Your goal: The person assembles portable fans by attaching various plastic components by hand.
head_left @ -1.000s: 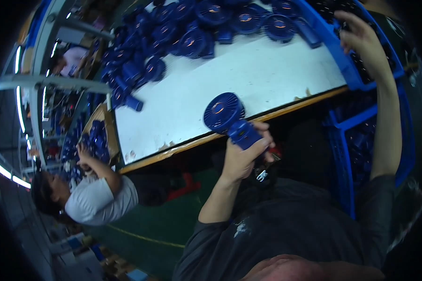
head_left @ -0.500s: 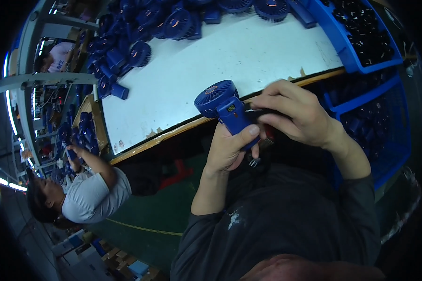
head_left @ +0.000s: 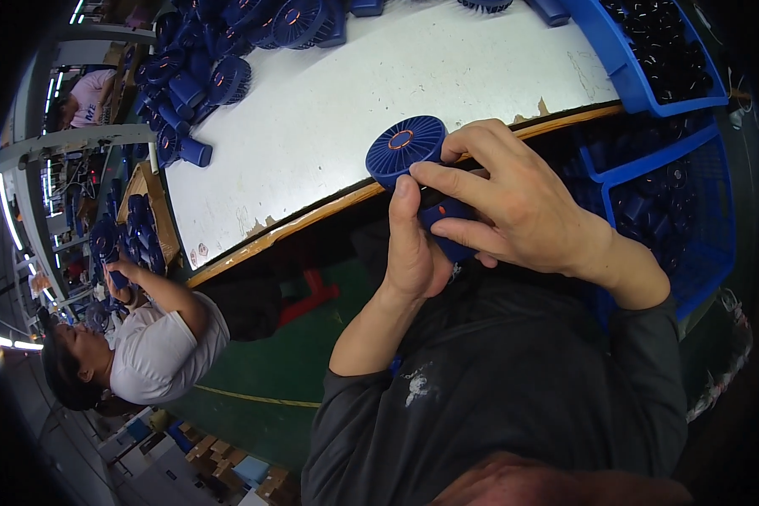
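A blue handheld fan (head_left: pixel 403 148) is held just off the front edge of the table, its round grille turned up. My left hand (head_left: pixel 413 253) grips its handle from below and the left, the thumb pointing up along the side. My right hand (head_left: pixel 514 190) is closed over the neck and upper handle, fingers bent around it from the right and thumb pressed on the front. A small dark piece shows under my right fingers at the neck; they cover most of it. The lower handle is mostly hidden by my hands.
A white-topped table (head_left: pixel 329 126) lies ahead, with a heap of blue fans (head_left: pixel 202 84) at its far left. A blue crate (head_left: pixel 624 67) of small black parts stands at the right, above another blue crate (head_left: pixel 708 211) holding blue parts. A co-worker (head_left: pixel 169 337) handles fans at the left.
The fan has turned so its grille faces up more, and its display is now covered. My right hand has moved left onto the neck; the black piece it pinched is now mostly hidden.
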A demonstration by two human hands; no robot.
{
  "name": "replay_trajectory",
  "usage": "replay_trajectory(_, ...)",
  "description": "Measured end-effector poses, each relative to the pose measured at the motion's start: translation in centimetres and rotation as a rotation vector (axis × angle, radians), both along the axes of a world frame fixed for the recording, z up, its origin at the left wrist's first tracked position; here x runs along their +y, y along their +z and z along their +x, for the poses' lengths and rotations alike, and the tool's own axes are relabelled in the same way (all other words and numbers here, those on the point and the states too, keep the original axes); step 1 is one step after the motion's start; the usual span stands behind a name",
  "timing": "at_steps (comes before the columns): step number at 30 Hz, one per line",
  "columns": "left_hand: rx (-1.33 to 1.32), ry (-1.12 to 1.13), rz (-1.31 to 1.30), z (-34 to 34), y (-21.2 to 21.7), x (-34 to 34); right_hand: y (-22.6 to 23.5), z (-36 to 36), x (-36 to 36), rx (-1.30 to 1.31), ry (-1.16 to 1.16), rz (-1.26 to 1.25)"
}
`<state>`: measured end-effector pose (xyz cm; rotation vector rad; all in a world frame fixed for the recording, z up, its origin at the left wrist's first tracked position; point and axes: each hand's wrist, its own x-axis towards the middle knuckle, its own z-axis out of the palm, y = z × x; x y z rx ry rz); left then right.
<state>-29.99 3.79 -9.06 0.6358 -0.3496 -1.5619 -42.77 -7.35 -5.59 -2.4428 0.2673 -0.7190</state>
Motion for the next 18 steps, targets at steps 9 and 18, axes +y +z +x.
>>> replay_trajectory(9, -0.040, 0.293, 0.145, -1.7, 0.0, -0.2, -0.2, -0.5, 2.0, 0.054, -0.102, 0.040)
replay_trajectory(18, -0.412, 0.199, 0.134, -2.3, 0.2, -0.1, -1.3, -0.8, 2.2, 0.024, -0.151, 0.112)
